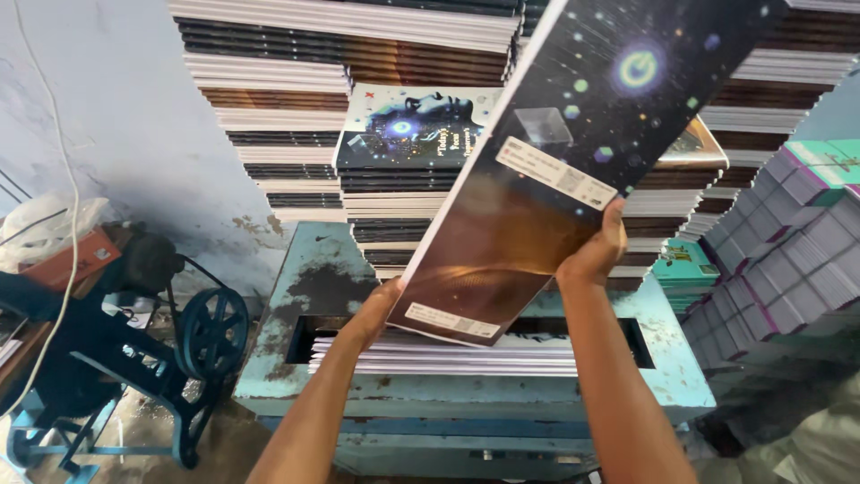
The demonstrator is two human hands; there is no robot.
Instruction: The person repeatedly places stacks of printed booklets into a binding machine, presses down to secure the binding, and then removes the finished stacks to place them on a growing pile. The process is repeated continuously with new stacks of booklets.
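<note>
Both my hands hold up a large glossy printed cover sheet (pixel 573 143), dark with a starry pattern and a brown lower part, tilted up to the right. My left hand (pixel 381 305) grips its lower left edge. My right hand (pixel 596 251) grips its right edge. Below the sheet lies a flat stack of notebooks (pixel 448 354) in the recess of a worn teal metal table (pixel 313 269).
Tall stacks of notebooks (pixel 313 108) rise behind the table, one topped by a blue-covered book (pixel 408 125). More purple-and-teal stacks (pixel 788 242) stand at right. A dark blue machine with a wheel (pixel 210 336) and a white cable are at left by the wall.
</note>
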